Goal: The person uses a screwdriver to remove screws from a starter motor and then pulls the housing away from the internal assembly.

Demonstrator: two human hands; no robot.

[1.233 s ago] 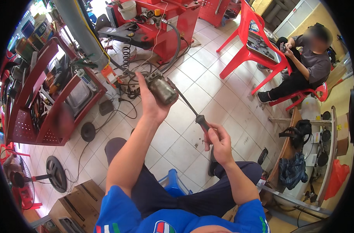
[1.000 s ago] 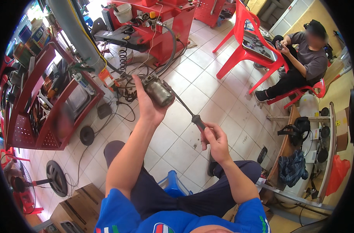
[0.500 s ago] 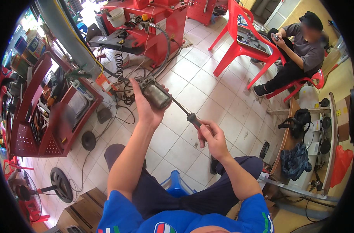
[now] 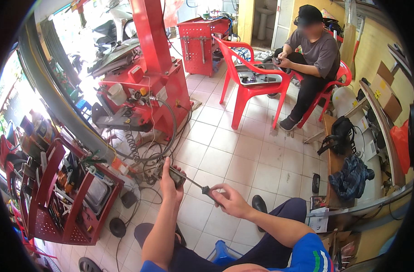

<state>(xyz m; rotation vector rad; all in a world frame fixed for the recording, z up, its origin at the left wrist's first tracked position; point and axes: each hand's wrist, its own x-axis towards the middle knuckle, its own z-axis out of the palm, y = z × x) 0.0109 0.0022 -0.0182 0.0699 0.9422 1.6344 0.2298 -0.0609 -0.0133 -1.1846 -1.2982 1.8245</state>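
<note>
Head view: a dark grey, rounded metal part point(image 4: 176, 178) is held in the left grip point(image 4: 172, 182) above the pale tiled floor point(image 4: 247, 145), with the fingers curled around its far side and the thumb pointing upward. A screwdriver with a black-and-red handle point(image 4: 208, 192) and a thin steel shaft is pinched by its handle in the right grip point(image 4: 230, 201), between thumb and fingers. The shaft is aimed at the metal part; whether its tip touches cannot be told. A blue plastic stool point(image 4: 221, 254) is seen between the legs. To the left, a dark red perforated metal rack point(image 4: 47, 223) is filled with tools. Farther off, a shallow metal tray point(image 4: 260, 84) is borne by a red plastic armchair point(image 4: 250, 94), beside which a co-worker in a grey shirt point(image 4: 316, 52) is seated, a small object being held in both hands. At right, a blue plaid cloth point(image 4: 350, 177) is draped over a brown wooden board.
</note>
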